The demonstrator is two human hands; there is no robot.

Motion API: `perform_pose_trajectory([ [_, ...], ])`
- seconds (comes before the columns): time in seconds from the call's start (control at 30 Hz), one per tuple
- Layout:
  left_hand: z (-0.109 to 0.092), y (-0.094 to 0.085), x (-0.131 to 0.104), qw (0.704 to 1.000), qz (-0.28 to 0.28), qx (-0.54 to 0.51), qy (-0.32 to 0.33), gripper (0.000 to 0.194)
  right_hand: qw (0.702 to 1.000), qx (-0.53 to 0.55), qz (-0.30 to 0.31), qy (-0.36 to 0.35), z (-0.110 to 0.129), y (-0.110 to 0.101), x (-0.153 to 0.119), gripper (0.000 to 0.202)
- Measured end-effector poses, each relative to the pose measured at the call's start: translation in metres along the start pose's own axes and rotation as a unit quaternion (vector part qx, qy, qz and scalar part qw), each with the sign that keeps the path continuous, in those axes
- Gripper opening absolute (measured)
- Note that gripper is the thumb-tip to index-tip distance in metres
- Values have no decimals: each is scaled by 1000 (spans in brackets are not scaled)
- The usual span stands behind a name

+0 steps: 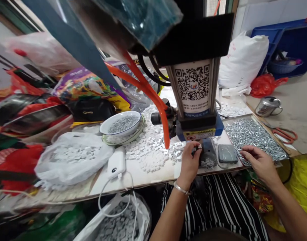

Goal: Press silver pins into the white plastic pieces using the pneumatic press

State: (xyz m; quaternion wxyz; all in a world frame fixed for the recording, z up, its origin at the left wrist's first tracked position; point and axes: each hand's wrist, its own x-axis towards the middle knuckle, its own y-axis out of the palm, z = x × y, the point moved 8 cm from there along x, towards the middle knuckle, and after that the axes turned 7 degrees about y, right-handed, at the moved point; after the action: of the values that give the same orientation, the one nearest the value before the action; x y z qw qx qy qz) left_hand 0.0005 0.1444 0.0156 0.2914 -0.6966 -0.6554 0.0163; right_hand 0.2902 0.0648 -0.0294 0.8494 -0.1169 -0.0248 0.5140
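"How many pieces does the left hand (189,161) hold?"
"One small white piece (200,146), pinched, beneath the one press (193,87)."
"And the right hand (260,164)?"
"It is at the metal pins (252,134), too many to count; whether it grasps any cannot be told."
"Farther out?"
"One mug (267,107), one pair of scissors (279,130), one power bank (117,163) and two stacked dishes (106,127), all on the bench (145,179)."

Left hand (189,164) pinched between thumb and forefinger, right hand (260,164) with fingers bent, bare forearms (172,211) extended forward
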Motion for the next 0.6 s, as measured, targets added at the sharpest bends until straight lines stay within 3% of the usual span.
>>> perform_pose_trajectory([
  [0.07,-3,-8,-10,1000,-10,19,1,23,1000,-9,15,8,-1,3,-3,44],
  [0.17,-10,-16,-28,999,-22,44,-12,17,999,-17,39,12,-3,14,-9,42],
  [0.37,-25,11,-52,994,78,79,2,14,996,-26,81,3,4,42,-22,35],
  [0.47,-27,14,-51,994,75,75,5,16,994,-23,106,-3,12,53,-29,30],
  [0.6,-21,9,-49,999,44,-6,-28,13,990,5,143,3,24,71,-40,28],
])
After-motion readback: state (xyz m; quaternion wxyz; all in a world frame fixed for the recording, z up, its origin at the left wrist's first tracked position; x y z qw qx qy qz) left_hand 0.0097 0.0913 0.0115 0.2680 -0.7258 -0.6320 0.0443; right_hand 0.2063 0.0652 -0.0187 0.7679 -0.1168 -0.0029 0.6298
